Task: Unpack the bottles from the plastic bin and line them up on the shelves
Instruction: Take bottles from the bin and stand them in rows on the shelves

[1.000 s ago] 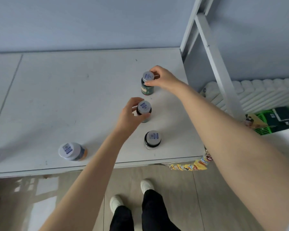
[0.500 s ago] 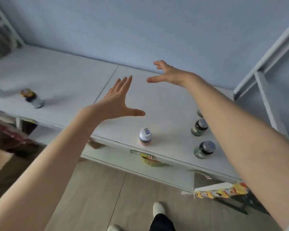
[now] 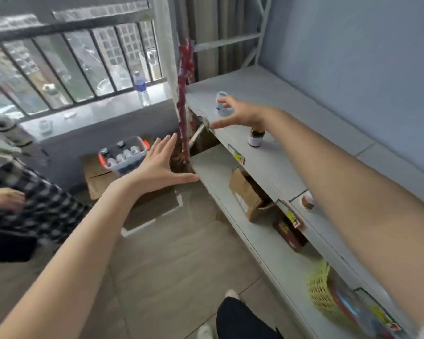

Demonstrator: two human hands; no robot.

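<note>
Both hands are empty. Left hand (image 3: 157, 165) is flat with fingers fanned wide, mid-frame, stretched toward the bin (image 3: 123, 167) at centre left and not touching it. Right hand (image 3: 240, 113) is spread too, thumb out, above the top shelf (image 3: 279, 94) in the upper middle, just in front of a white bottle (image 3: 221, 100). Can't tell if my fingers touch it; looks apart. Neither hand pinches or grips anything.

Bin sits on a carton (image 3: 96, 174) on the floor below the window ledge. Bottles (image 3: 126, 152) stand upright in it, caps up, packed close; too blurred to count. On the top shelf the white bottle is at the far end, and a brown bottle (image 3: 256, 137) stands near it toward the front edge. One more small bottle (image 3: 307, 203) is lower right, partly hidden by my right forearm. So some are unpacked and the bin is not empty.

Handling, my guess:
- **Weight:** small and rigid, light enough for one hand each.
- **Fragility:** the brown one looks like glass, so breakable; set it down, don't drop it.
- **Grip:** smooth sides and labels may slip.
- **Stability:** tall and narrow, so they tip easily if knocked.
- **In the bin:** they're tight together and the sides are hard to reach. Take each from above, fingertips around cap or neck, and lift straight up.
- **On the shelf:** hold the body low when lining up.
</note>
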